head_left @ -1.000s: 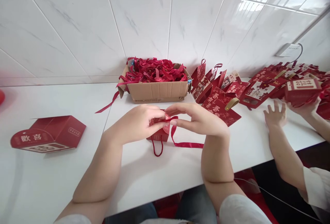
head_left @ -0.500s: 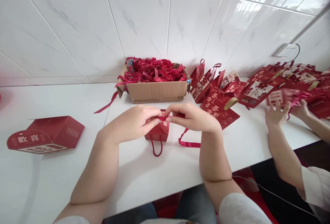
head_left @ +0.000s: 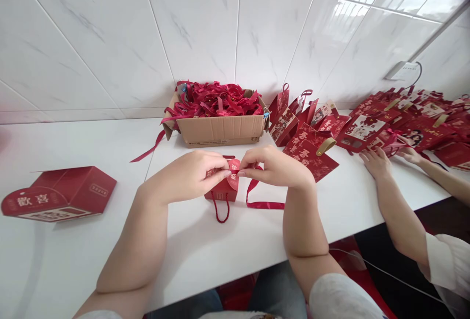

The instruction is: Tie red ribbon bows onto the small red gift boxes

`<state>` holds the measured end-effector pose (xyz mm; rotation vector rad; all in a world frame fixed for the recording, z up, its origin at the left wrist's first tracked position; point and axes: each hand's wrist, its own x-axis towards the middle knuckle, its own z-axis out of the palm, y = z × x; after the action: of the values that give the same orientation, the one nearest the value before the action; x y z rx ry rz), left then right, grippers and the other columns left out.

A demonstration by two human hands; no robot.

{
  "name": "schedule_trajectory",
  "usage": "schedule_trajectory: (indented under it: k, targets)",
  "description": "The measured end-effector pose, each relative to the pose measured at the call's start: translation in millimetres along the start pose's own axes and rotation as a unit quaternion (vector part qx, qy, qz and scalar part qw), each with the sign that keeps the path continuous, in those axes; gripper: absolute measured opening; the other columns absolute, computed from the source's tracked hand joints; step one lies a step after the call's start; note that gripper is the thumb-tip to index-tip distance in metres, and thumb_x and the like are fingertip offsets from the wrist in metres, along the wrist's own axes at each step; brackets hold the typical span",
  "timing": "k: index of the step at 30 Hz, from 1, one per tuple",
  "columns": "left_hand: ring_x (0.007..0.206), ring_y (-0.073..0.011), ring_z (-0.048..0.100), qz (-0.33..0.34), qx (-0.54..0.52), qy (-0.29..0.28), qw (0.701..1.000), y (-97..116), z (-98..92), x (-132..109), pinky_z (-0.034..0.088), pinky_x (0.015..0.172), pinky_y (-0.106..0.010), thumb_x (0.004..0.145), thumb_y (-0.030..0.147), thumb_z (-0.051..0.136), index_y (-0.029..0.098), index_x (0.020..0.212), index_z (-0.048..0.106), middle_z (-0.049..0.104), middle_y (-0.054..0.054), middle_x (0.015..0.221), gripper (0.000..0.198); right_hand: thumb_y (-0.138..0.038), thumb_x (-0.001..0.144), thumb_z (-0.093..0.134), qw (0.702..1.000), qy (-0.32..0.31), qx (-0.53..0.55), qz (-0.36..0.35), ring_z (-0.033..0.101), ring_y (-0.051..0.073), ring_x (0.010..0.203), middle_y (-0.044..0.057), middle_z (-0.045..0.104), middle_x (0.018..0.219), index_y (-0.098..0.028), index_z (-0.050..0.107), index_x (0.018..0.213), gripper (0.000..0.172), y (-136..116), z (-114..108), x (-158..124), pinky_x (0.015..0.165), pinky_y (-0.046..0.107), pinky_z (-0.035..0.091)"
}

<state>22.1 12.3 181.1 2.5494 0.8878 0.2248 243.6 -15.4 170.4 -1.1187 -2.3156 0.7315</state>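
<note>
A small red gift box [head_left: 222, 193] with a cord handle stands on the white table in front of me. My left hand [head_left: 191, 174] is closed on the box's top at its left side. My right hand [head_left: 276, 166] pinches a red ribbon [head_left: 261, 203] at the box's top, and the ribbon trails off to the right on the table. The fingertips of both hands meet over a round red tag on the box.
A cardboard box [head_left: 222, 129] full of red ribbons stands at the back by the tiled wall. A folded red box [head_left: 60, 194] lies at the left. Several flat red boxes [head_left: 310, 148] lie at the right, where another person's hands [head_left: 376, 161] rest among them.
My hands stayed pinched at the box top while the ribbon loop shifted on the table. The other person has put down a red box and lowered both hands to the table.
</note>
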Motion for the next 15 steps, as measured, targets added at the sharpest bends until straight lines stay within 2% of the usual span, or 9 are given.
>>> schedule_trajectory:
  k: [6, 12, 15]
  targets:
    - [0.078, -0.0170, 0.057, -0.021, 0.013, -0.008, 1.000, -5.7, 4.5, 6.3, 0.043, 0.067, -0.030, 0.093, 0.038, 0.041, 0.024, 0.085, 0.067, 0.062, -0.003, 0.089, 0.031, -0.024, 0.086, 0.056, 0.998, -0.025, -0.022, 0.062, 0.050, 0.010, 0.061, 0.000, 0.063, 0.068, -0.016, 0.065, 0.072, 0.018, 0.2, -3.2, -1.8, 0.059, 0.024, 0.037]
    - [0.093, -0.0218, 0.058, -0.090, 0.037, -0.016, 0.995, -20.4, 10.6, 14.7, 0.046, 0.073, -0.033, 0.089, 0.035, 0.041, 0.023, 0.091, 0.063, 0.060, -0.005, 0.108, 0.025, -0.026, 0.085, 0.057, 0.982, -0.049, -0.068, 0.167, 0.051, 0.012, 0.063, 0.001, 0.062, 0.066, -0.017, 0.061, 0.067, 0.020, 17.0, -5.9, 1.8, 0.060, 0.025, 0.036]
    - [0.101, -0.0248, 0.056, -0.108, 0.052, -0.050, 0.992, -27.3, 15.3, 18.5, 0.047, 0.074, -0.034, 0.086, 0.036, 0.043, 0.022, 0.088, 0.061, 0.058, -0.007, 0.113, 0.023, -0.027, 0.085, 0.056, 0.977, -0.063, -0.085, 0.183, 0.050, 0.011, 0.061, 0.001, 0.062, 0.066, -0.017, 0.060, 0.066, 0.021, 22.1, -3.0, 6.3, 0.058, 0.025, 0.035]
